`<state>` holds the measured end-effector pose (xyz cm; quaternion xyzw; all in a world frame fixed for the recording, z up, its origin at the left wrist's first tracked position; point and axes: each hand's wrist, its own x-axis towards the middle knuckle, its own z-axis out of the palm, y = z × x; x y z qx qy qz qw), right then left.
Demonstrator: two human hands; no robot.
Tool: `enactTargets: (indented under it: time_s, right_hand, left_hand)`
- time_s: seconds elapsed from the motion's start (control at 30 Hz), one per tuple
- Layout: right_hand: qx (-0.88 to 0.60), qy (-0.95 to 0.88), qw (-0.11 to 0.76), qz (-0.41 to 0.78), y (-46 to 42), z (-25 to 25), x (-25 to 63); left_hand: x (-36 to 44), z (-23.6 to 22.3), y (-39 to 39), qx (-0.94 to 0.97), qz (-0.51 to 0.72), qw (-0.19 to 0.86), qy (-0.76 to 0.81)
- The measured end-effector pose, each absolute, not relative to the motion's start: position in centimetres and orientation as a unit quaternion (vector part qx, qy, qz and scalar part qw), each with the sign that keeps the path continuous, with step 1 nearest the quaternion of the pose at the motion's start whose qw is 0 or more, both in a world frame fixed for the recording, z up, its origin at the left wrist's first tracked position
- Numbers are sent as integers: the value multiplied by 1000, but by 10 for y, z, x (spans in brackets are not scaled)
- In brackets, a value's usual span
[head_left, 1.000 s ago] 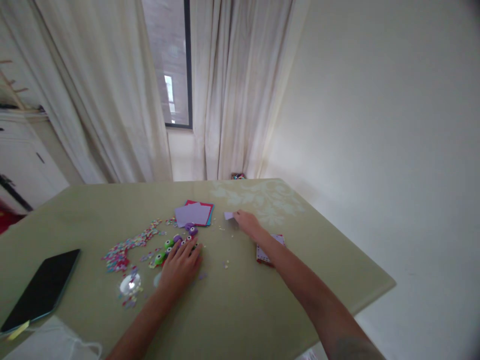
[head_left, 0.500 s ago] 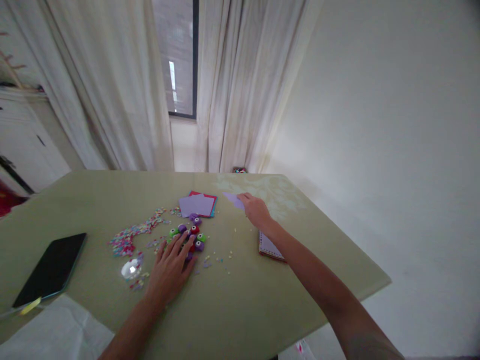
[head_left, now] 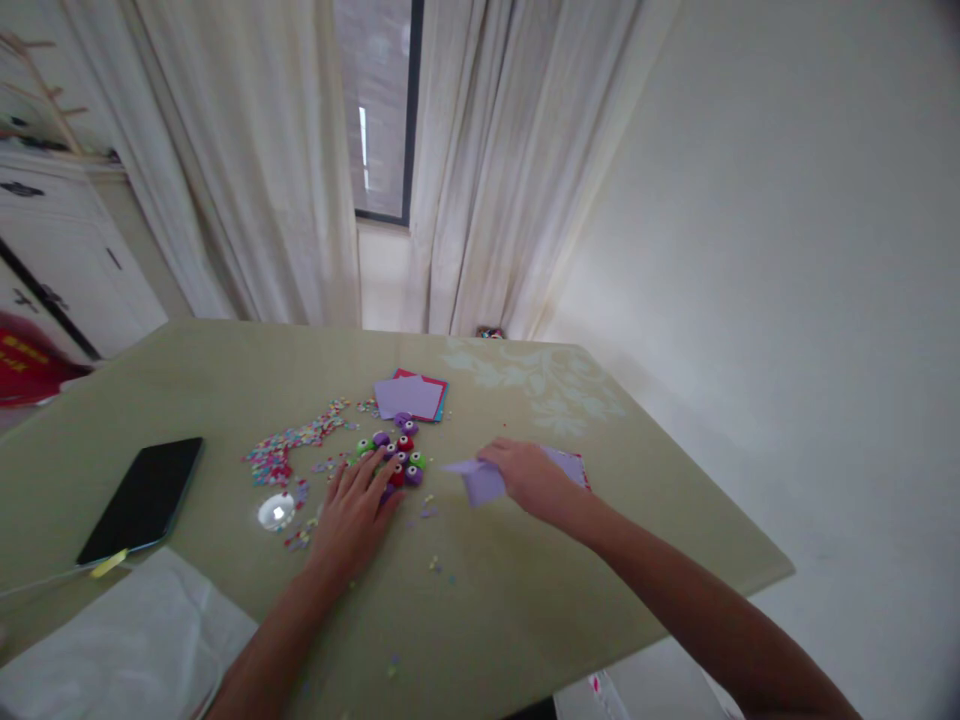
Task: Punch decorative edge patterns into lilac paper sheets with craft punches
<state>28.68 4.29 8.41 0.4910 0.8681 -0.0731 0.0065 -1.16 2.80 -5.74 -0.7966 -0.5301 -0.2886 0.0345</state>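
My left hand (head_left: 351,520) lies with its fingers spread over the near side of a cluster of small round eye-patterned balls (head_left: 406,457) in purple, green and red. Pinched in my right hand (head_left: 534,482) is a sheet of lilac paper (head_left: 482,484), bent and tilted just above or against the table; which of the two I cannot tell. Behind that hand, partly hidden, lies a flat lilac booklet-like item (head_left: 568,462) with a red edge. A few tiny coloured bits (head_left: 434,564) are scattered on the tabletop between my hands.
Beyond the balls lies a stack of lilac, red and blue paper (head_left: 409,397). Confetti-like pieces (head_left: 289,447) spread to the left, near a clear shiny dome (head_left: 277,512). A black tablet (head_left: 142,497) and a white sheet (head_left: 127,640) lie at the left of the table (head_left: 480,620).
My right hand has come nearer to me with the lilac paper, which now stands bent. My left hand stays at the balls. The view has shifted slightly left.
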Motion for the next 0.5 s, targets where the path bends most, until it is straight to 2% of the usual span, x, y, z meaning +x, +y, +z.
enactTargets:
  time_s: [0.07,0.23,0.33,0.43,0.5]
  right_hand:
    - [566,814,-87,-97,54,92,314]
    - [616,773,-85,-125,63,79,349]
    - [598,779,-77,-171,38,54,318]
    - [573,788,-85,-210,7,34,272]
    - [552,785,-129,-251,-7,31,257]
  left_hand:
    - [-15,-43,22,-786,-312,21,-533]
    - [-46,-17,-13,-782,-337,-31,-524]
    - [-68,-19,-42,-763,-347,-58,-543]
    - [-83,-32,-76,-723,-377,-35,-578]
    - [-89,-45,-108,-723,-378,-33,-578]
